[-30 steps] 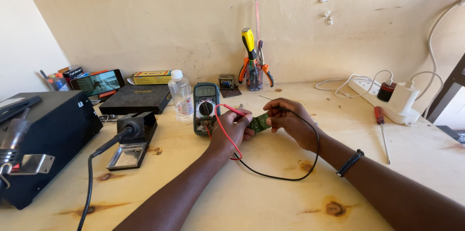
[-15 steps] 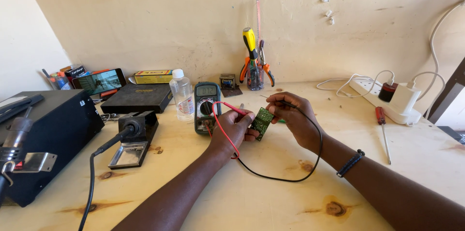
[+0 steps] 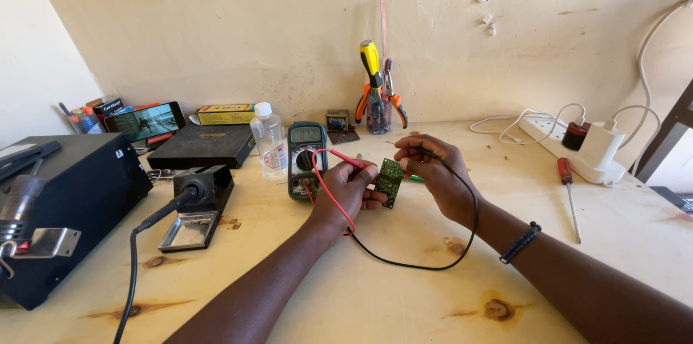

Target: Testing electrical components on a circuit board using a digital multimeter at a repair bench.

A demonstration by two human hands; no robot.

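L hand (image 3: 346, 196) clamps red probe (image 3: 345, 160) + board (image 3: 390, 181), held upright; R hand (image 3: 433, 171) pinches black probe just right of it, meter (image 3: 306, 160) far-left.

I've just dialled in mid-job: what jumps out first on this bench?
Mid-bench, the left hand and right hand meet around a small green circuit board, with a red lead and a black lead running to them. Just behind stands a green multimeter beside a clear plastic bottle. At the left sit a soldering iron stand and a black box; a white power strip lies far right.
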